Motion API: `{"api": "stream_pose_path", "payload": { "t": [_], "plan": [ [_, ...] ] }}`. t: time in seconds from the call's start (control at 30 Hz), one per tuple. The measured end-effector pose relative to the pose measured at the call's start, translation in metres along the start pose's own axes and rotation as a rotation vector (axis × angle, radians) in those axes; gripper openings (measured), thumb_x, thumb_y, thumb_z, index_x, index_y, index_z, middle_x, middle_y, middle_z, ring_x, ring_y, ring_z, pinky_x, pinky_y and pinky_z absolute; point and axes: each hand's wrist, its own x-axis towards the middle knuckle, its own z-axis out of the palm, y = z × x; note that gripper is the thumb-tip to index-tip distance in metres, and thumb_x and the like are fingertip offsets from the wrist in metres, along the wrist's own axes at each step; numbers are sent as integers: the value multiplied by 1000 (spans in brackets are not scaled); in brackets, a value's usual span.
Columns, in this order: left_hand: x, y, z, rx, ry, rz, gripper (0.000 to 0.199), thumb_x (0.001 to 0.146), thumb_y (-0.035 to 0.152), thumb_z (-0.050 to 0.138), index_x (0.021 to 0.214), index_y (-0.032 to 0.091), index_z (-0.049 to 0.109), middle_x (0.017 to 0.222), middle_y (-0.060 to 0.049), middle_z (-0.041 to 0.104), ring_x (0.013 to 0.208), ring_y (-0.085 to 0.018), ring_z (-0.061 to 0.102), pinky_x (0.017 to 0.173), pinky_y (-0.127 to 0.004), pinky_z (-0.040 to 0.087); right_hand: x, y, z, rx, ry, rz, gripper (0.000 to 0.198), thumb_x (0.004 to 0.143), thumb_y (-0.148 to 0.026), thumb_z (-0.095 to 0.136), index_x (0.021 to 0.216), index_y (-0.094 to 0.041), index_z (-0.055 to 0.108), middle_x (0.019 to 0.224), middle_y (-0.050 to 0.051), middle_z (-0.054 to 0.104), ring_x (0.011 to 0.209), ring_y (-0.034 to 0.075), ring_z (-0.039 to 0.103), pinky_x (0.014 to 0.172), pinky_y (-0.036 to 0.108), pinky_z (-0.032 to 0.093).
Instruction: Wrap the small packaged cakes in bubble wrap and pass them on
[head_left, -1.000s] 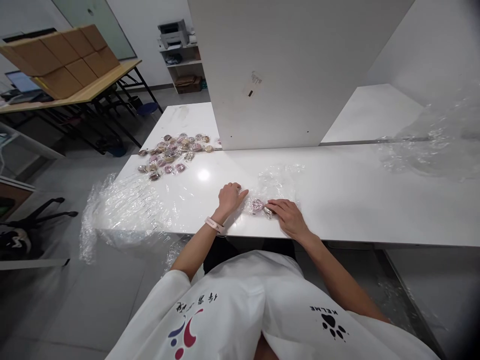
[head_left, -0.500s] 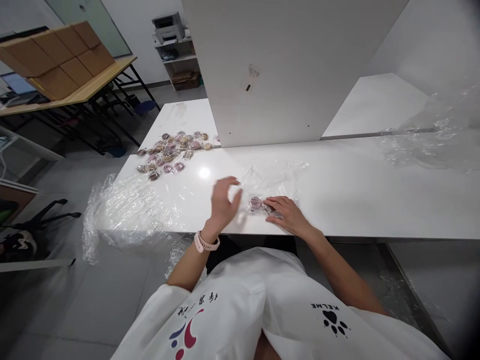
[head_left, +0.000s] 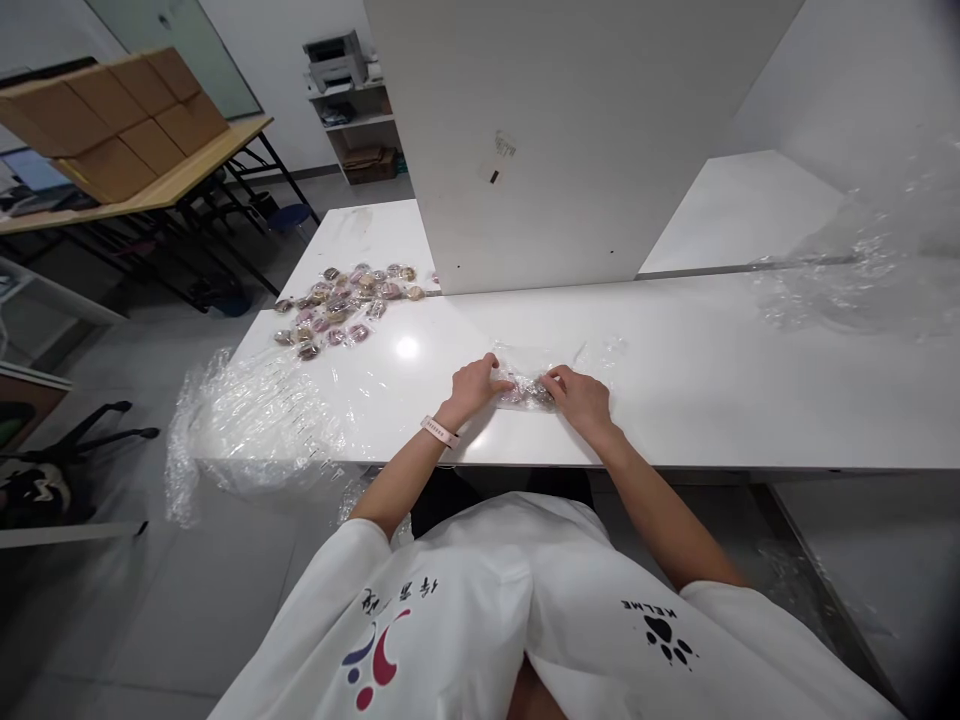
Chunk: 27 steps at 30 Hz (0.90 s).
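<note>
A clear plastic bag lies flat on the white table in front of me, with small round wrapped items showing through it, pinkish on the left and darker on the right. My left hand pinches the bag's left side, thumb pointing inward. At the right side, my right hand has its thumb and fingertips closed on the bag near the darker item. Exactly what the wrapped items are is too small to make out.
A scattered pile of similar round wrapped items lies at the table's left. Nearer stands a heap of clear plastic bags, overhanging the front edge. A tall white panel rises behind my hands. More clear plastic lies far right.
My left hand has moved right and come down onto the bag's left side. My right hand has shifted slightly away from me, and the bag lies farther from the table's front edge.
</note>
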Motion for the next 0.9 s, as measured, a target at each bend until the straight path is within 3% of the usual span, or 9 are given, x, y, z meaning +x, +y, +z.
{"api": "stream_pose_path", "payload": {
  "t": [0.1,0.2,0.27,0.4,0.47,0.53,0.63,0.7,0.9],
  "plan": [
    [-18,6,6,165,164,168,23,93,23,57,114,18,58,115,-13,66,106,-28,60,85,-40,47,-10,-5,-1,-102,188,-217,27,98,-32,48,107,-21,71,114,11,69,105,28,59,89,41,41],
    [-38,-3,19,191,135,466,37,91,7,46,123,21,58,134,-10,60,127,-27,52,112,-50,33,-29,-2,-1,-90,127,-417,29,97,-38,52,117,-24,67,122,8,67,110,27,56,95,42,38],
    [-39,-17,23,168,103,492,46,90,5,44,130,25,55,142,-7,56,136,-27,46,121,-57,19,-37,1,2,-108,65,-455,37,96,-41,54,129,-25,61,128,8,63,112,27,54,95,42,38],
    [-24,-46,9,5,342,96,41,93,15,49,132,25,56,149,-9,49,142,-32,39,121,-64,15,-37,3,10,-153,65,-372,38,99,-35,47,134,-25,57,123,10,62,103,28,54,88,42,40],
    [-25,-51,0,-236,577,-149,45,94,24,53,139,25,49,154,-11,41,144,-32,35,118,-60,27,-33,1,14,-143,85,-341,36,99,-34,45,131,-24,60,120,11,62,99,27,53,86,41,41],
    [-36,-48,-2,-600,668,-352,46,96,34,53,140,26,46,151,-13,44,138,-29,44,109,-52,44,-31,-1,15,-125,101,-329,36,100,-35,45,129,-23,61,119,11,61,99,27,52,86,40,42],
    [-53,-33,5,-1155,293,-494,30,96,39,54,118,20,60,125,-16,64,113,-25,64,93,-43,57,-31,-1,16,-106,115,-328,36,100,-35,44,130,-23,61,119,11,60,99,27,52,87,40,43],
    [-49,-22,11,-1345,51,-494,22,94,35,57,101,16,66,111,-16,70,101,-23,69,90,-42,59,-33,-1,15,-97,120,-331,36,100,-35,44,130,-23,61,119,11,60,100,27,52,88,40,43],
    [4,9,18,-1237,193,-462,19,90,21,58,104,11,67,111,-15,72,105,-22,69,95,-39,55,-33,-2,18,-104,89,-329,36,99,-32,45,130,-23,61,121,12,59,102,27,52,89,41,43]
  ]
}}
